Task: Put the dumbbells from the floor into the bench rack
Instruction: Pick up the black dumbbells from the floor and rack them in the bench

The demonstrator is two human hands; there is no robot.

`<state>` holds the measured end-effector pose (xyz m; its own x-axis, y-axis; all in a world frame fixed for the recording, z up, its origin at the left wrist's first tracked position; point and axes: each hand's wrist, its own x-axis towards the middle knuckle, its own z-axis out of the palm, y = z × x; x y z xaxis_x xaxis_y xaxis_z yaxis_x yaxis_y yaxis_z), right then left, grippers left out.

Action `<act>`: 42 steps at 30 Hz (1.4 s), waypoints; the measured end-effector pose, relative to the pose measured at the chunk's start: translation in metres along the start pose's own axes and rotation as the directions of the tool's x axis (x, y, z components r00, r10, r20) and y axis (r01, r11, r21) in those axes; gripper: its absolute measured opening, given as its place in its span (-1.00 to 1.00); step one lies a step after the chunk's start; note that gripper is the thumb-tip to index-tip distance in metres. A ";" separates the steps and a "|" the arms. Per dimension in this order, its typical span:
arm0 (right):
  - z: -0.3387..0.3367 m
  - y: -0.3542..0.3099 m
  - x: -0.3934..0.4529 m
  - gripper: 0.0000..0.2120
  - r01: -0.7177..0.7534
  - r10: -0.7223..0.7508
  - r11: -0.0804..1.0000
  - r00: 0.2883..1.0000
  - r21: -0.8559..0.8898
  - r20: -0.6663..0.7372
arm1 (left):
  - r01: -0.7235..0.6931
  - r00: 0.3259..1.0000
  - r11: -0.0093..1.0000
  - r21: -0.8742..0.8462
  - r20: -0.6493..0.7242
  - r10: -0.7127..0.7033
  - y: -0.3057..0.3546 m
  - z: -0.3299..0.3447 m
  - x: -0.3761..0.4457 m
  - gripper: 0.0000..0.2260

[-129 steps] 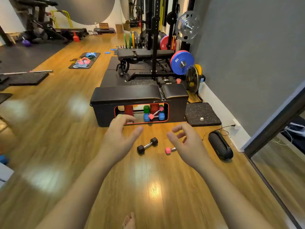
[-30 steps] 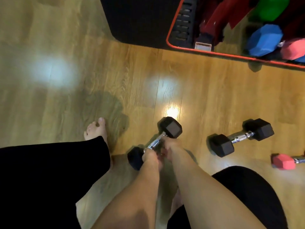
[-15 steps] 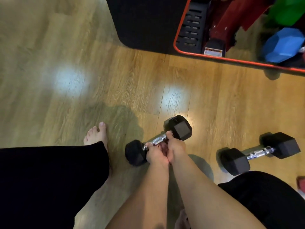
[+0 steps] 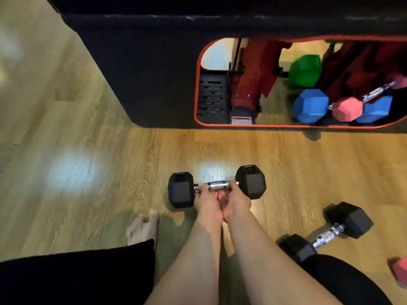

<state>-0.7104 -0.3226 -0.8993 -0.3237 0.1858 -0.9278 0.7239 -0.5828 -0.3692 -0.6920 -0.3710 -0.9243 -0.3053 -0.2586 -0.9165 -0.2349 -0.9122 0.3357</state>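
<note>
A black hex dumbbell (image 4: 180,190) with a chrome handle is held level just above the wooden floor. My left hand (image 4: 206,202) and my right hand (image 4: 236,200) both grip its handle, side by side. The black bench (image 4: 136,73) fills the top of the view. Its red-edged rack opening (image 4: 198,84) shows a green dumbbell (image 4: 305,70), a blue dumbbell (image 4: 310,105) and a pink dumbbell (image 4: 346,108) inside. A second black dumbbell (image 4: 350,219) lies on the floor to the right. A pink dumbbell end (image 4: 399,272) shows at the right edge.
My bare left foot (image 4: 143,230) stands on the floor left of the held dumbbell. My knees in black trousers (image 4: 77,278) fill the bottom corners. Red rack frame parts (image 4: 253,73) stand inside the opening, beside a black slotted panel (image 4: 212,97).
The dumbbell in both hands has turned from slanted to level and moved toward the bench. My view has tilted up, so more of the rack opening shows.
</note>
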 end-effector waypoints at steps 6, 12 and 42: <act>-0.015 0.007 0.029 -0.74 -0.043 0.034 0.998 0.983 -0.044 -0.182 | 0.138 0.987 0.990 0.033 -0.089 -0.134 -0.026 -0.010 0.015 -0.64; -0.008 0.001 0.049 -0.70 -0.049 0.046 0.999 0.977 -0.007 -0.208 | 0.157 0.981 0.983 0.099 -0.133 -0.143 -0.028 0.002 0.030 -0.65; 0.008 -0.103 0.057 -0.38 0.236 -0.664 0.293 0.748 -0.927 -0.019 | -0.233 0.847 0.210 0.950 0.093 0.523 0.067 0.071 0.017 -0.77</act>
<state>-0.8085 -0.2577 -0.9136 -0.7110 0.5405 -0.4498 0.6998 0.6064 -0.3776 -0.7783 -0.4144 -0.9018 -0.4670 -0.6668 -0.5808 -0.8544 0.1709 0.4908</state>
